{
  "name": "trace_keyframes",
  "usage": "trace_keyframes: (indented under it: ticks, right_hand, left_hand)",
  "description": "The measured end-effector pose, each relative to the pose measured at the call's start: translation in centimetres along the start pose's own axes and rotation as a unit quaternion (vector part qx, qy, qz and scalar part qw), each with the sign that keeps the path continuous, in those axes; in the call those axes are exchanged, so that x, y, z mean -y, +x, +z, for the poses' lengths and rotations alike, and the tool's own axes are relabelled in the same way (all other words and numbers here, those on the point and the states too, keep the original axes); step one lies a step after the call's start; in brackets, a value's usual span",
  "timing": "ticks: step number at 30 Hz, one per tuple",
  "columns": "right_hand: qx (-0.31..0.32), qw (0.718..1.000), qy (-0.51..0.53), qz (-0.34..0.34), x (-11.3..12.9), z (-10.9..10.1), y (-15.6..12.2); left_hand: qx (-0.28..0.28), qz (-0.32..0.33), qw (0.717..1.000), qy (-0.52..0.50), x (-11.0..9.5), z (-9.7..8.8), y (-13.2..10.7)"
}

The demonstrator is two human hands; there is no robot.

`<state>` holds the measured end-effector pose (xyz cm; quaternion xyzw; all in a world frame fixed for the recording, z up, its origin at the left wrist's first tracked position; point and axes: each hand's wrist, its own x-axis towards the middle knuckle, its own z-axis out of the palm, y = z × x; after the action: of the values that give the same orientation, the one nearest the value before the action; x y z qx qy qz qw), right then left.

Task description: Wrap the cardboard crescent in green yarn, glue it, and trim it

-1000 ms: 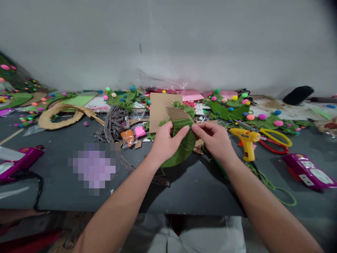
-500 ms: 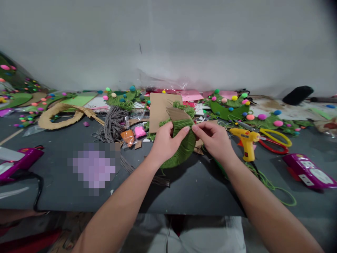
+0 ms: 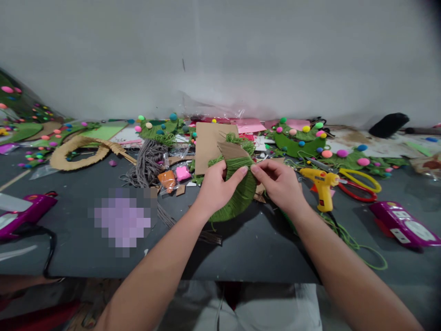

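A curved cardboard piece (image 3: 231, 150) is wrapped over most of its length in green yarn (image 3: 237, 202), with its upper tip bare. My left hand (image 3: 218, 186) is closed around its left side, thumb lying across the wrapped strands. At its right edge, my right hand (image 3: 280, 181) pinches thumb and fingertips together on the yarn; the strand itself is mostly hidden. Behind the piece stands a flat brown cardboard sheet (image 3: 210, 145), and loose green yarn (image 3: 237, 138) shows beyond the bare tip.
To the right lie a yellow glue gun (image 3: 322, 186), scissors (image 3: 361, 177) with red and yellow handles, and a purple device (image 3: 401, 225). A tan wrapped ring (image 3: 60, 154), grey yarn (image 3: 149, 163) and small packets (image 3: 168, 180) are on the left. Pompom-covered green pieces (image 3: 303, 138) line the wall.
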<state>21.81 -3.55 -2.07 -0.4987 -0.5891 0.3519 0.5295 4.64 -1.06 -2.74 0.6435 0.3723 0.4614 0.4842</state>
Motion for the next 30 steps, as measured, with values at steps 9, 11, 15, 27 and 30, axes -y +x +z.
trace_keyframes:
  ticks: [9,11,15,27,30]
  right_hand:
    - [0.115,0.936,0.266,0.200,-1.0,-0.6,0.6]
    - [0.124,0.928,0.280,0.212,-1.0,-0.6,0.7]
    - [0.125,0.925,0.288,0.215,-0.7,-0.6,0.7]
    - [-0.020,0.976,0.187,0.105,-0.8,-1.3,1.5]
    - [-0.042,0.977,0.182,0.102,-1.0,-1.5,1.6]
  left_hand:
    - [0.019,-0.040,0.994,-0.105,-0.1,0.1,0.0]
    - [0.025,-0.043,0.992,-0.117,0.0,0.1,0.1]
    - [0.026,-0.047,0.992,-0.114,0.1,0.0,0.2]
    - [0.008,-0.032,0.999,-0.020,0.5,-0.3,0.3]
    - [0.002,-0.034,0.999,0.014,0.6,-0.5,0.3]
